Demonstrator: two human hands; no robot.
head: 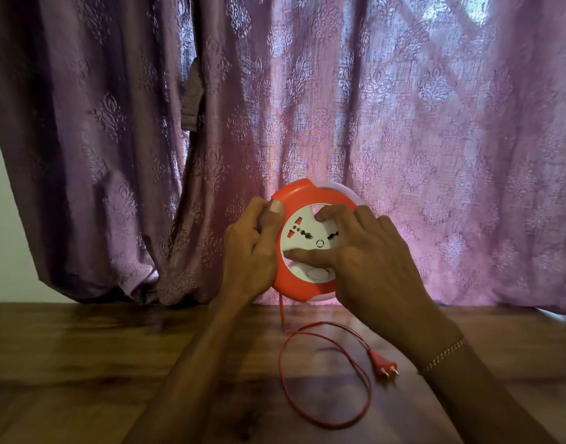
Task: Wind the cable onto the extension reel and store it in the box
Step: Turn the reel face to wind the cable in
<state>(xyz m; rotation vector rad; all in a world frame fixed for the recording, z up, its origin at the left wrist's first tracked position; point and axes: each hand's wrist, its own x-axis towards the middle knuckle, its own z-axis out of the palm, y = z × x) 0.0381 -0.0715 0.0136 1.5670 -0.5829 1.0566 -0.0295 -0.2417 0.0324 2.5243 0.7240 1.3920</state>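
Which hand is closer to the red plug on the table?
The right hand. It is on the reel's white face, above the plug, its wrist passing near it. The left hand grips the reel's other edge, farther away.

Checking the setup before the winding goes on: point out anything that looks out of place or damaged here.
Nothing looks damaged. The left hand grips the reel by its orange rim and the right hand rests on its white face. The red cable lies in one loose loop on the table, not knotted, with the plug at its end. No box is in view.

Home room, purple patterned curtains [403, 123] over window, wooden table [83, 363]
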